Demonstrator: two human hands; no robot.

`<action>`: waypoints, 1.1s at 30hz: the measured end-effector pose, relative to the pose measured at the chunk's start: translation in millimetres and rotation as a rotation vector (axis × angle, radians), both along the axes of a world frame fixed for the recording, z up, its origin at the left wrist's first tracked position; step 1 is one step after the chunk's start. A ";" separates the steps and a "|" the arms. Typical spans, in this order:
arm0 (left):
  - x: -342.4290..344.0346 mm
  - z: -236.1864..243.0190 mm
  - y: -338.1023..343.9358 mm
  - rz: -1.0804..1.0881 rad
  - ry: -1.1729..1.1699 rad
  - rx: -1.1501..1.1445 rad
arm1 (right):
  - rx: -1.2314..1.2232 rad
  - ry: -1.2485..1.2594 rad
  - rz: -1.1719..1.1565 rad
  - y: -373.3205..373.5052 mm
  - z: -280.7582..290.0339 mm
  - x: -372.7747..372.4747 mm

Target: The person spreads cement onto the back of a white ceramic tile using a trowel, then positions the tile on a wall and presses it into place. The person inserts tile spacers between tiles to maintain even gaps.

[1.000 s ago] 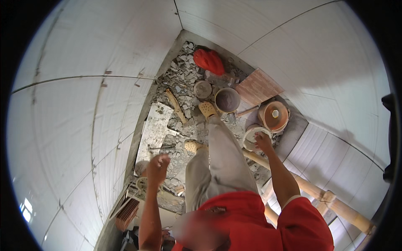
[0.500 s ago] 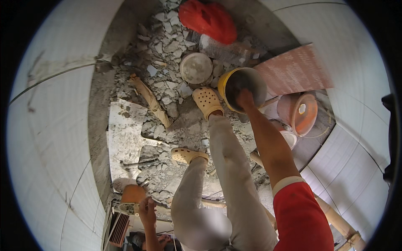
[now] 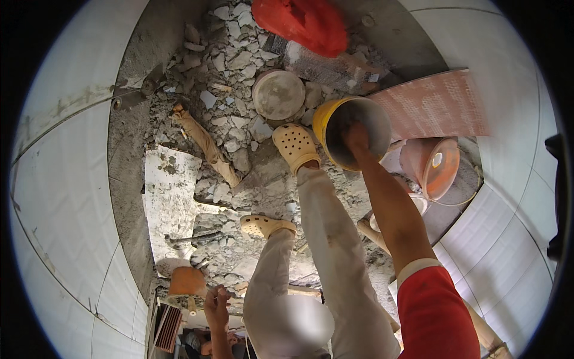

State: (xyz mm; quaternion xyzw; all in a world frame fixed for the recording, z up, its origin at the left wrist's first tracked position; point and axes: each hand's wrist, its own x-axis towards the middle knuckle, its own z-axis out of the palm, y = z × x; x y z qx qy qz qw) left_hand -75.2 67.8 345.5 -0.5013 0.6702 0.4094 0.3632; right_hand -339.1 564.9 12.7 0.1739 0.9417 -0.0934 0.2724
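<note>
Beside a tan clog [image 3: 296, 145], the worker's right hand [image 3: 357, 136] is hanging inside a yellow bucket [image 3: 323, 124]

From where I'm standing, the bucket is sitting between the clog and a pinkish panel [image 3: 433, 107], with broken rubble [image 3: 236, 63] lying around. Shadow is hiding the right fingers, so I'm not able to tell whether they are gripping anything. The left hand [image 3: 216, 306] is hanging near an orange object [image 3: 187, 281], apart from it, fingers loosely curling; whether they're pinching something, I can't tell. By my reading, reaching into the bucket is done, but nothing is showing as lifted out, and the dark inside is hiding how much is left
</note>
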 end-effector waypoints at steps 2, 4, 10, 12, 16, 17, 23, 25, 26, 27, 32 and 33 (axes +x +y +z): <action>-12.5 7.4 2.4 0.018 0.010 0.012 | -0.026 -0.094 -0.020 0.3 29.3 -8.6; -23.7 16.1 4.6 0.027 0.029 0.017 | -0.115 -0.025 -0.121 -2.3 58.3 -14.9; -39.2 37.4 8.8 0.102 0.082 0.046 | -0.447 -0.061 -0.403 -6.6 112.6 -26.8; -41.2 44.2 8.5 0.083 0.087 0.054 | -0.465 -0.064 -0.408 -6.8 121.4 -28.0; -45.2 60.3 9.2 0.087 0.097 0.045 | -0.565 -0.064 -0.508 -8.6 137.1 -25.1; -46.6 64.1 9.0 0.079 0.098 0.044 | -0.574 -0.063 -0.550 -9.1 140.8 -24.4; -47.1 75.4 8.2 0.077 0.117 0.035 | -0.552 -0.085 -0.576 -5.2 152.1 -23.2; -43.1 75.0 7.8 0.087 0.118 0.028 | -0.625 -0.077 -0.628 -3.8 150.9 -21.6; -40.3 74.5 7.7 0.095 0.124 0.037 | -0.625 -0.090 -0.672 -3.3 150.1 -19.9; -37.9 73.0 7.5 0.102 0.124 0.044 | -0.661 -0.073 -0.662 -2.8 149.3 -18.5; -24.3 69.8 9.8 0.129 0.106 0.066 | -0.553 -0.090 -0.616 1.8 149.3 -16.2; -22.2 69.3 11.1 0.134 0.107 0.076 | -0.531 -0.088 -0.536 3.0 149.8 -16.8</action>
